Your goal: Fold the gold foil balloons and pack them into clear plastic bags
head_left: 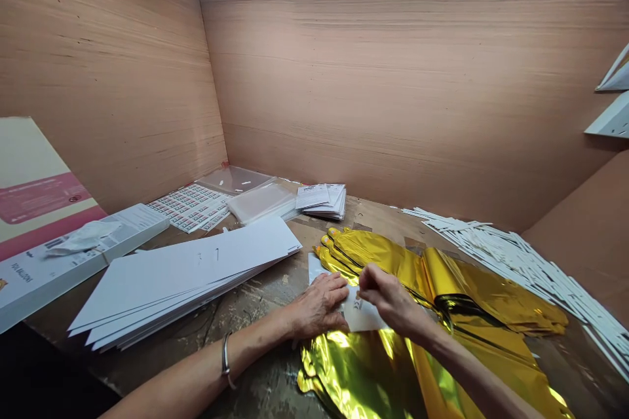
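Note:
My left hand point(322, 304) lies flat with its fingers stretched over a white sheet or packet point(367, 318), pressing on its left side. My right hand point(386, 296) is closed in a pinch just above the printed marks of that sheet; whatever its fingertips hold is too small to name. Gold foil balloons point(378, 252), deflated and folded, lie behind and to the right of both hands. More gold foil point(361, 366) spreads in front, below the wrists. The sheet rests between these foil parts, partly covered by my hands.
Large white cards point(196, 262) are stacked on the left beside a white box point(83, 255). Farther back lie label sheets point(191, 206), clear plastic bags point(263, 200) and printed slips point(322, 198). Many white strips point(531, 268) are heaped at right. Wooden panels point(393, 98) enclose the table.

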Motion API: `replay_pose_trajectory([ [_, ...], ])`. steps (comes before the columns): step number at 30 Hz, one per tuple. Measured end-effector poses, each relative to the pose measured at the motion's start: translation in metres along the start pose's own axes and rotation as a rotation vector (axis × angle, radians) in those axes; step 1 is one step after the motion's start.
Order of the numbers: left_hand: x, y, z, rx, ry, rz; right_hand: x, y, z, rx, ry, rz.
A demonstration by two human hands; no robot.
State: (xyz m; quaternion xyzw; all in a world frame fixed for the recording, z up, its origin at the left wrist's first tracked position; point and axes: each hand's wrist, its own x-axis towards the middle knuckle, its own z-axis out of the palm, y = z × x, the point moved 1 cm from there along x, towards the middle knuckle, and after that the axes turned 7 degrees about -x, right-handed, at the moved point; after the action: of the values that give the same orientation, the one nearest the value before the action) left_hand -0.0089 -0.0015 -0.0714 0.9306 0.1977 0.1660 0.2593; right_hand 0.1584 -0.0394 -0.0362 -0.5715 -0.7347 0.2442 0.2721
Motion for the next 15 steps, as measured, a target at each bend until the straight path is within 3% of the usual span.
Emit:
replay_pose_trajectory([
  [6,0.000,-0.001,0.002,0.043,0.019,0.006,0.074,0.031,-0.012,0.262,0.160,0.223],
  [10,-0.002,0.000,0.001,0.028,-0.004,-0.043,0.116,0.050,-0.005,0.236,0.198,0.304],
  [15,-0.004,-0.002,0.002,-0.007,-0.013,-0.070,0.137,0.062,0.004,0.125,0.158,0.389],
])
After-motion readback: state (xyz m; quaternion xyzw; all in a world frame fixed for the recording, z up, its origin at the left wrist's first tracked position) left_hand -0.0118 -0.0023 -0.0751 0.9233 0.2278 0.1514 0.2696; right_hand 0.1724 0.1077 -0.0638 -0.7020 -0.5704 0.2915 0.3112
